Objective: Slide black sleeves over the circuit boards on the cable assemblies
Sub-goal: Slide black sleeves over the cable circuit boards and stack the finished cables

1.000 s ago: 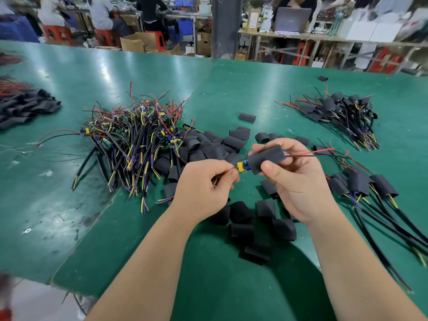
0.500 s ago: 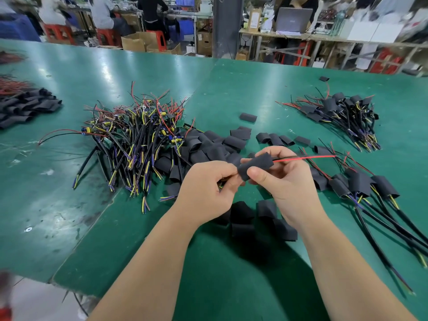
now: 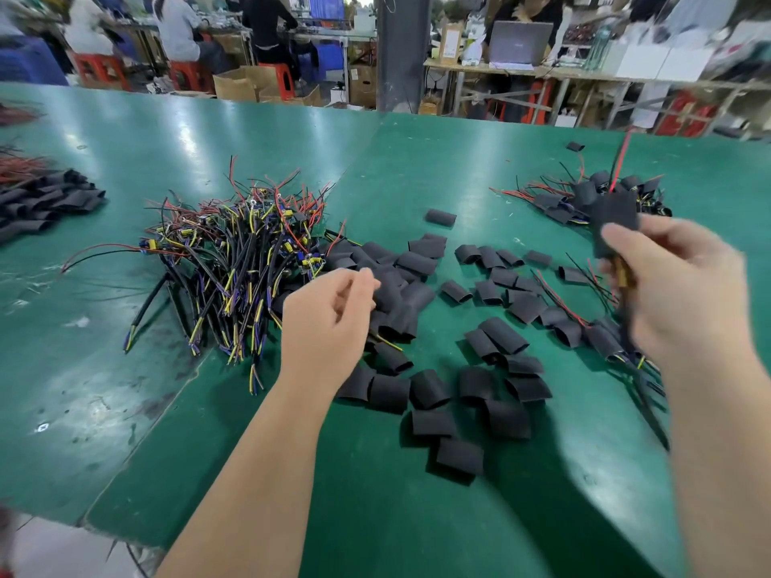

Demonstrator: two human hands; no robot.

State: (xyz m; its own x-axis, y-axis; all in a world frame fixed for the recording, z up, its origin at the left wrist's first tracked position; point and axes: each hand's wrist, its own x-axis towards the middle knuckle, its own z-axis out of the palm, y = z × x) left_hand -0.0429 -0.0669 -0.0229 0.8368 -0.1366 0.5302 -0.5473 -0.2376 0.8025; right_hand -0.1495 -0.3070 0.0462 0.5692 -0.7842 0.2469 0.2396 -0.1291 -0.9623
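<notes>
Right hand [image 3: 676, 302]: motion-blurred, fingers and thumb closed on a sleeved cable assembly [image 3: 615, 221], held up over the right side of the green table [image 3: 417, 160], its red lead [image 3: 622, 154] pointing upward.
Left hand [image 3: 329, 323]: fingers loosely curled with nothing visible in them, hovering between the loose black sleeves [image 3: 429, 387] and the heap of bare cable assemblies [image 3: 233, 260].
Handling: the sleeves look light, soft and flattened. I'd pinch one by its edges so the mouth stays open. The thin leads seem delicate, so I'd grip the thick cable just behind the board.
Count: one assembly in hand; one bare heap; several dozen loose sleeves, too overlapped to count exactly; two sleeved piles on the right, the far pile [image 3: 584, 198] and the near pile [image 3: 584, 331]; another dark pile [image 3: 46, 202] at the left edge.
</notes>
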